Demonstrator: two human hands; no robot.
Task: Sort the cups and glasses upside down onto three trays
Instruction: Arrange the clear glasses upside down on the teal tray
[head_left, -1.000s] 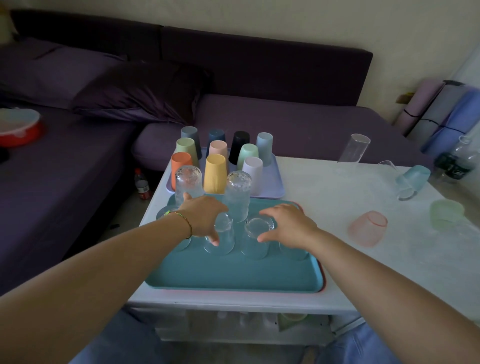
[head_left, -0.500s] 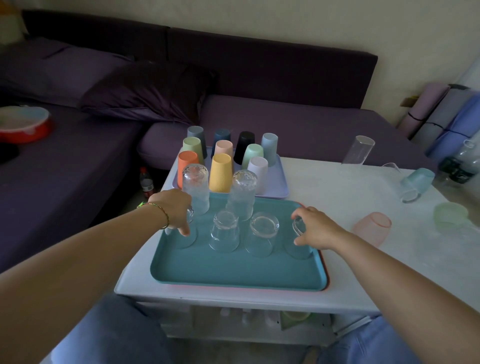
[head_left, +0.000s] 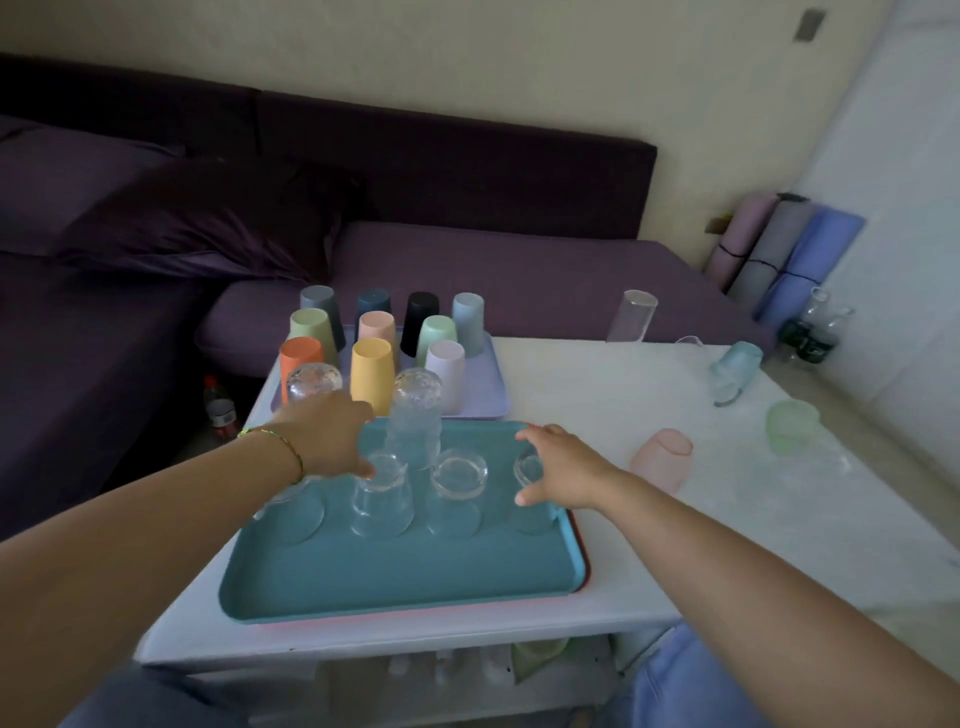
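A teal tray (head_left: 405, 582) lies on a pink tray (head_left: 415, 610) at the table's front. Several clear glasses stand upside down on it: two tall textured ones (head_left: 415, 415) at the back and short ones (head_left: 457, 488) in front. My left hand (head_left: 327, 436) hovers over the tray's back left, fingertips at the base of a short glass (head_left: 382, 499), holding nothing. My right hand (head_left: 561, 467) rests with spread fingers against the rightmost short glass (head_left: 527, 467). A lavender tray (head_left: 493, 395) behind carries several coloured cups (head_left: 371, 369) upside down.
Loose on the white table (head_left: 597, 519) to the right are a pink glass (head_left: 662, 460), a green glass (head_left: 792, 423), a teal glass (head_left: 735, 369) on its side and a tall clear glass (head_left: 631, 317). A purple sofa (head_left: 467, 270) stands behind; rolled mats (head_left: 779, 249) lean at right.
My left hand left the leftmost short glass and moved right toward the second one. My right hand stays at the rightmost glass, its fingers now spread.
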